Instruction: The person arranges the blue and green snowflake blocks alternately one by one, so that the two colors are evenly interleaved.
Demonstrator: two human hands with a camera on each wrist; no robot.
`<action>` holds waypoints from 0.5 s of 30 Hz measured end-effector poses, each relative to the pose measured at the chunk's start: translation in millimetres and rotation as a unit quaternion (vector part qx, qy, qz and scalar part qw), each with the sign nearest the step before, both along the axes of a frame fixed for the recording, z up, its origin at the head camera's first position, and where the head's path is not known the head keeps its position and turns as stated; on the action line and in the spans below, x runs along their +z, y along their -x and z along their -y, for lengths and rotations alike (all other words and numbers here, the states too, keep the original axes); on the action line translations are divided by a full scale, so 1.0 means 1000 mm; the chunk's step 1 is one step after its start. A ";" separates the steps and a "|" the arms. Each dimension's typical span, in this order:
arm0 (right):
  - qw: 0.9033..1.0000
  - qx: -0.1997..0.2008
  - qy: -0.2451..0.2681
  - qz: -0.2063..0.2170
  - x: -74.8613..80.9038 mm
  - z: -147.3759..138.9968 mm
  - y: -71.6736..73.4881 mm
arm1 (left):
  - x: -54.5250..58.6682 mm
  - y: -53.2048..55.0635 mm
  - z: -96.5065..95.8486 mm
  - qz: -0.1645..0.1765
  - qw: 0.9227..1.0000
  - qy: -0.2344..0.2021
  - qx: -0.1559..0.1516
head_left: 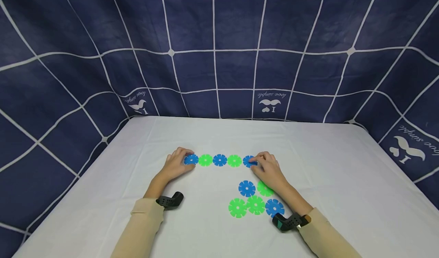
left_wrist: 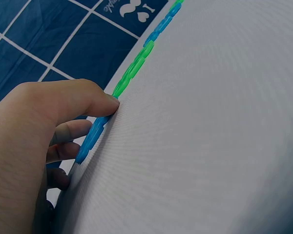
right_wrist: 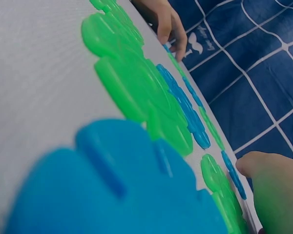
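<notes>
A row of notched plastic discs, blue and green by turns, lies across the table in the head view. My left hand (head_left: 176, 164) holds the blue disc at the left end (head_left: 191, 159), fingers at its far edge and thumb at its near edge. At the other end my right hand (head_left: 269, 170) has its fingers over the right blue disc (head_left: 248, 161) and its thumb at the near edge. Between them come a green disc (head_left: 205, 160), a blue disc (head_left: 220, 160) and another green disc (head_left: 234, 161). The left wrist view shows the left thumb (left_wrist: 105, 103) against the blue disc's edge.
Nearer to me lies a loose group of discs: a blue disc (head_left: 247, 188), green discs (head_left: 237, 208) and another blue disc (head_left: 274, 207) close by the right wrist. My right forearm passes over part of this group. A white cloth (head_left: 205, 136) covers the table, with a dark blue checked curtain (head_left: 236, 71) behind.
</notes>
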State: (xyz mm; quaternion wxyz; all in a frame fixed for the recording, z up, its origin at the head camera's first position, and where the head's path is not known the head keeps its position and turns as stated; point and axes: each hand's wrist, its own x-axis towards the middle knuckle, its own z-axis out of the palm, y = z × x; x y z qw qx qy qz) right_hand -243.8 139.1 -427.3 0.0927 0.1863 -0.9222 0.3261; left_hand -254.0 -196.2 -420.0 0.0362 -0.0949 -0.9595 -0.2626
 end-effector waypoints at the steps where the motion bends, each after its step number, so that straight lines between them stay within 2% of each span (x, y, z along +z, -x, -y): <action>1: 1.000 0.001 -0.001 -0.001 -0.001 -0.001 0.000 | 0.000 0.000 0.000 0.000 1.000 0.000 0.000; 6: 1.000 0.010 -0.018 0.018 -0.002 -0.002 0.000 | 0.000 0.001 0.000 -0.001 1.000 -0.001 -0.003; 15: 0.999 0.018 -0.031 0.019 -0.001 -0.002 -0.002 | -0.002 0.000 0.000 0.002 1.000 -0.004 0.001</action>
